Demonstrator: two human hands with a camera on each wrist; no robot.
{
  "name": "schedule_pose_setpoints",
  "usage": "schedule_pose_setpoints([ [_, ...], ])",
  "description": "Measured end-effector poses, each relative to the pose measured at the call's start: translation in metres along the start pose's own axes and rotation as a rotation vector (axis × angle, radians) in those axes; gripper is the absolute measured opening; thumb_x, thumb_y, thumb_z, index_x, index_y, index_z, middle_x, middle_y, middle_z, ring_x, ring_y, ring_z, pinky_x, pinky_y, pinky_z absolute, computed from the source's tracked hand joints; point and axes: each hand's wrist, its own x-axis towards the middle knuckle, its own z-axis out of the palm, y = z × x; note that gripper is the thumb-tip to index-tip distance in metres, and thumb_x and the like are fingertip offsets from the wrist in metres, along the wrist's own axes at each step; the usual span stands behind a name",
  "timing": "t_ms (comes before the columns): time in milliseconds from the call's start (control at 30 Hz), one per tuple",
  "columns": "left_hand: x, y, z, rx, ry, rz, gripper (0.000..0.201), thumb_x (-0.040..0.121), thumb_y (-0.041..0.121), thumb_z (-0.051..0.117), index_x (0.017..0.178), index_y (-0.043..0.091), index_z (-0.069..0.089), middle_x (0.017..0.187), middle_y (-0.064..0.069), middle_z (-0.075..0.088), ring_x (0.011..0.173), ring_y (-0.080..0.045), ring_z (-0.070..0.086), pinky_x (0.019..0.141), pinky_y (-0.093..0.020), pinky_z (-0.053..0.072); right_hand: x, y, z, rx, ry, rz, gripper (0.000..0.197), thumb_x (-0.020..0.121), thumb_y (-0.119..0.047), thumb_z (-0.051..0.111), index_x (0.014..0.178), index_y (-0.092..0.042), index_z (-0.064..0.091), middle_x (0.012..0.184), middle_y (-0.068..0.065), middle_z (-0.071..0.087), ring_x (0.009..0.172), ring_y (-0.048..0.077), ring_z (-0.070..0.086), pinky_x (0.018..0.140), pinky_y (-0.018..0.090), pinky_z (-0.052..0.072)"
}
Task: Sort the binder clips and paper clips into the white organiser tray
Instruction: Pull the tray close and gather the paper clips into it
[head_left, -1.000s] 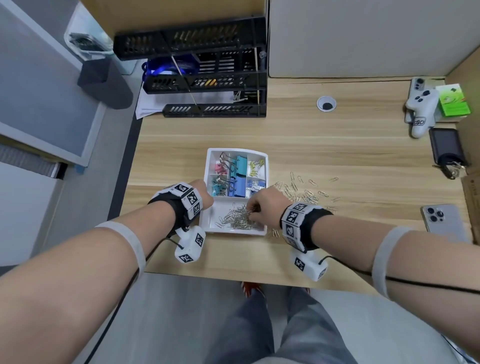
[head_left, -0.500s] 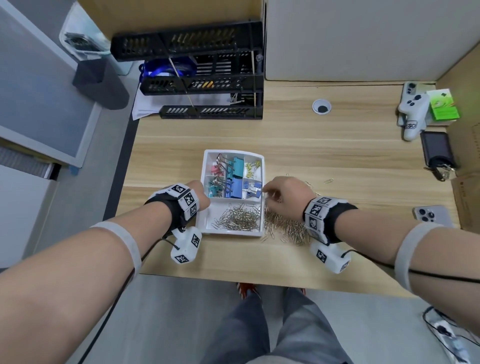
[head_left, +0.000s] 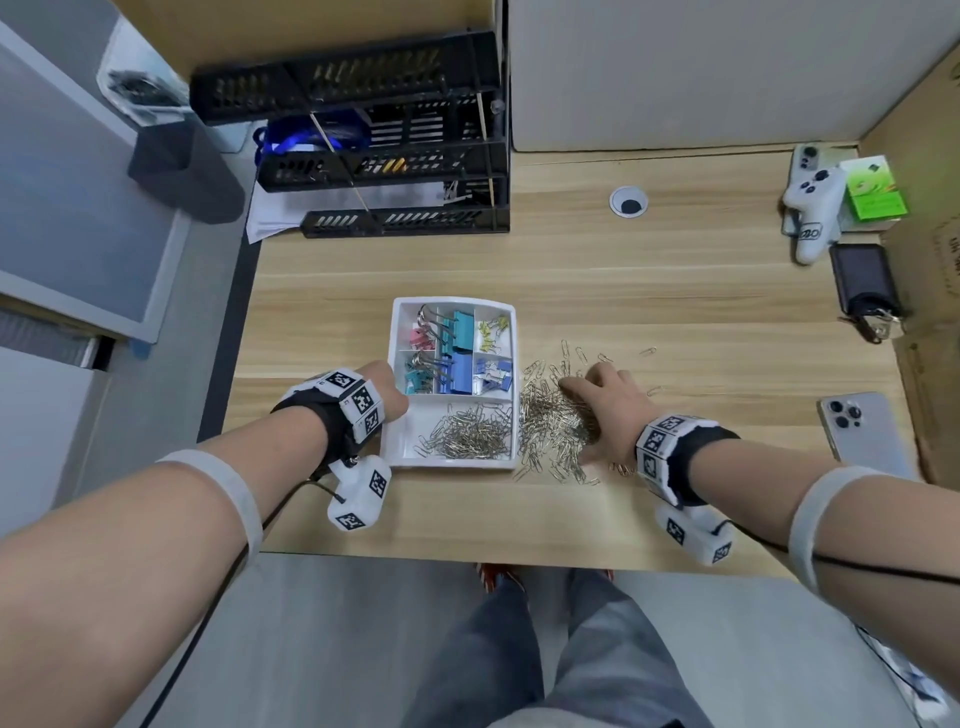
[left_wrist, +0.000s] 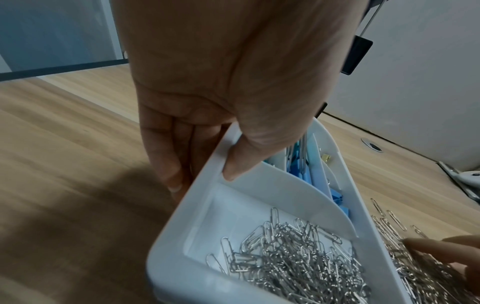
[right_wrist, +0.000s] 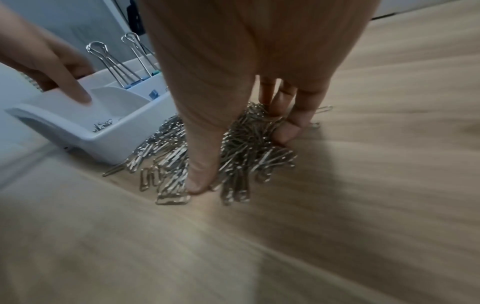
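Raking silver paper clips (head_left: 550, 421) | right hand (head_left: 613, 410) curled round heap | left hand (head_left: 387, 397) pinching tray (head_left: 397, 452)

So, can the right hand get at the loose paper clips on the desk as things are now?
Probably yes. The right hand already rests on the loose paper clips beside the tray, fingers curling into them, with nothing between.

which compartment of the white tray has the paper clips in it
The wide near compartment of the white organiser tray, spanning its full width closest to the person. It holds silver paper clips; the smaller compartments behind it hold coloured binder clips.
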Motion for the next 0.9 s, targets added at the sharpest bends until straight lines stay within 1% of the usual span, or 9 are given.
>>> schedule_pose_setpoints([
  [67,0.001,0.0,0.001,-0.004,-0.001,0.003,0.019,0.088,0.012,0.055,0.101,-0.002,0.06,0.075,-0.01,0.056,0.08,-0.03,0.062,0.054,-0.026,0.039,0.004,-0.008,0.004,0.045,0.027,-0.034,0.098,0.065,-0.037,0.086,0.147,-0.034,0.031,0.132,0.002,0.037,0.118,0.023,0.038,0.104,0.044,0.042],
  [167,0.002,-0.001,0.003,-0.011,0.008,-0.005,0.009,0.088,0.011,0.055,0.091,0.002,0.055,0.072,-0.007,0.053,0.075,-0.028,0.059,0.054,-0.027,0.04,0.011,-0.017,0.008,0.08,0.05,-0.068,0.09,0.072,-0.037,0.081,0.148,-0.033,0.032,0.13,0.004,0.038,0.118,0.024,0.041,0.102,0.04,0.042],
  [300,0.003,-0.001,0.003,-0.035,0.006,-0.01,0.01,0.087,0.01,0.054,0.091,0.002,0.056,0.073,-0.009,0.054,0.075,-0.029,0.059,0.056,-0.029,0.042,0.015,-0.024,0.008,0.056,0.022,-0.074,0.113,0.059,-0.053,0.084,0.15,-0.038,0.02,0.131,0.005,0.032,0.118,0.025,0.036,0.098,0.042,0.046],
  [367,0.002,-0.002,0.004,-0.048,0.009,-0.009,0.008,0.088,0.009,0.054,0.089,0.002,0.055,0.072,-0.009,0.053,0.072,-0.029,0.059,0.055,-0.029,0.042,0.016,-0.028,0.01,0.001,0.011,-0.057,0.113,0.058,-0.054,0.086,0.149,-0.039,0.021,0.13,0.005,0.03,0.118,0.025,0.034,0.096,0.044,0.048],
  [500,0.002,-0.002,0.005,-0.067,0.009,-0.014,0.013,0.088,0.008,0.054,0.096,-0.001,0.059,0.073,-0.01,0.054,0.072,-0.029,0.06,0.057,-0.03,0.045,0.02,-0.036,0.012,0.04,0.04,-0.048,0.07,0.075,-0.041,0.079,0.135,-0.036,0.044,0.126,0.005,0.036,0.114,0.025,0.039,0.094,0.042,0.048],
  [633,0.003,-0.001,0.004,-0.087,0.003,-0.014,0.014,0.086,0.005,0.054,0.097,0.0,0.06,0.074,-0.01,0.053,0.072,-0.029,0.06,0.059,-0.03,0.047,0.023,-0.039,0.014,0.058,0.077,-0.061,0.034,0.087,-0.02,0.07,0.119,-0.023,0.059,0.121,0.006,0.045,0.11,0.026,0.047,0.092,0.038,0.048],
  [700,0.002,-0.001,0.004,-0.08,0.01,-0.016,0.003,0.086,0.005,0.054,0.089,0.003,0.055,0.075,-0.01,0.053,0.072,-0.029,0.06,0.059,-0.03,0.046,0.022,-0.038,0.013,0.075,0.097,-0.061,0.024,0.087,-0.01,0.065,0.11,-0.017,0.064,0.114,0.007,0.051,0.104,0.027,0.052,0.087,0.035,0.048],
  [767,0.002,-0.001,0.004,-0.078,0.018,-0.014,0.003,0.087,0.005,0.054,0.085,0.004,0.052,0.074,-0.01,0.053,0.072,-0.029,0.059,0.059,-0.031,0.046,0.022,-0.037,0.009,0.083,0.098,-0.055,0.02,0.087,-0.003,0.061,0.102,-0.013,0.067,0.107,0.008,0.055,0.098,0.028,0.057,0.082,0.032,0.048],
  [900,0.003,-0.001,0.004,-0.065,0.019,-0.008,0.004,0.088,0.008,0.055,0.088,0.004,0.053,0.079,-0.011,0.056,0.077,-0.03,0.063,0.063,-0.032,0.05,0.022,-0.034,-0.005,0.082,0.029,-0.015,0.017,0.088,-0.006,0.06,0.097,-0.017,0.07,0.103,0.005,0.065,0.097,0.025,0.062,0.087,0.033,0.052],
])
